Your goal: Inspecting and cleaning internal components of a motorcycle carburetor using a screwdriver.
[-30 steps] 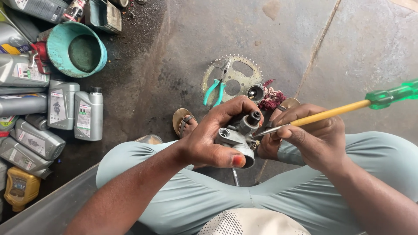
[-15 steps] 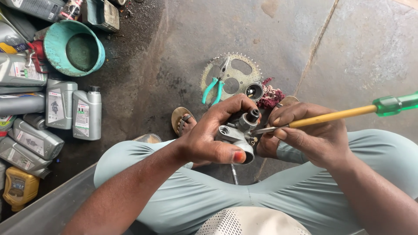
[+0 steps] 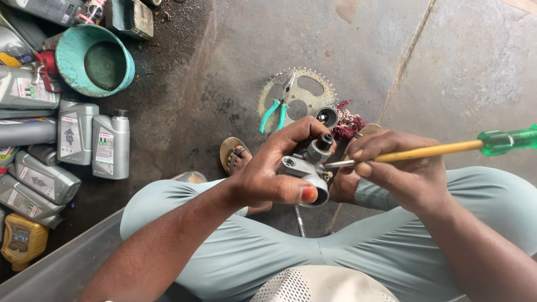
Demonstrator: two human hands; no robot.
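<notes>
My left hand [image 3: 268,182] keeps gripping the grey metal carburettor [image 3: 306,168]; my right hand [image 3: 400,173], closed on the screwdriver [image 3: 430,151], has barely shifted, its tip still at the part

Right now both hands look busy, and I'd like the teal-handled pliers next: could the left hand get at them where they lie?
Probably yes, once freed. The left hand grips the grey metal part; the pliers lie on the sprocket just ahead, with nothing between.
</notes>
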